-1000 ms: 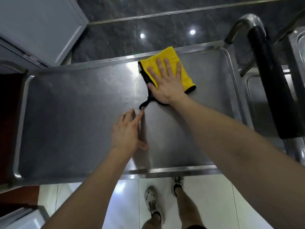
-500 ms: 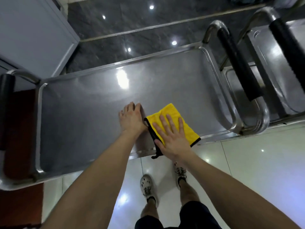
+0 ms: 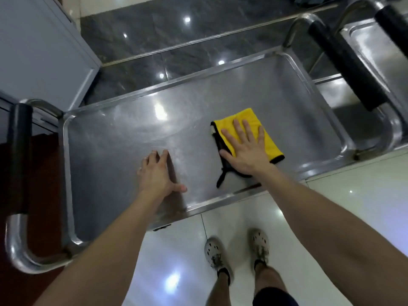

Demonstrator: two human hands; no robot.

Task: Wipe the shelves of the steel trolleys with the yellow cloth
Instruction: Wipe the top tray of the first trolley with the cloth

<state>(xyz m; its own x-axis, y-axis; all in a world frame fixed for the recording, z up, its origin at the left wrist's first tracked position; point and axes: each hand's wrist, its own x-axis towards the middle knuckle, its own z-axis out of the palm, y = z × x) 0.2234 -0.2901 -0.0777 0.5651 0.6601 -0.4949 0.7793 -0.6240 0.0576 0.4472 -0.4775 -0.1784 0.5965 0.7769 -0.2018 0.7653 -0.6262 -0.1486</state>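
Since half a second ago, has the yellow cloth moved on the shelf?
Yes. The yellow cloth slid away from the shelf's near rim, farther in, under the right hand.

Both bare arms reach forward and down. The left hand [image 3: 157, 173] lies palm down, fingers together and slightly bent at the tips, thumb stuck out to the right. The right hand [image 3: 247, 151] lies flat, palm down, fingers straight and spread, well apart from the left
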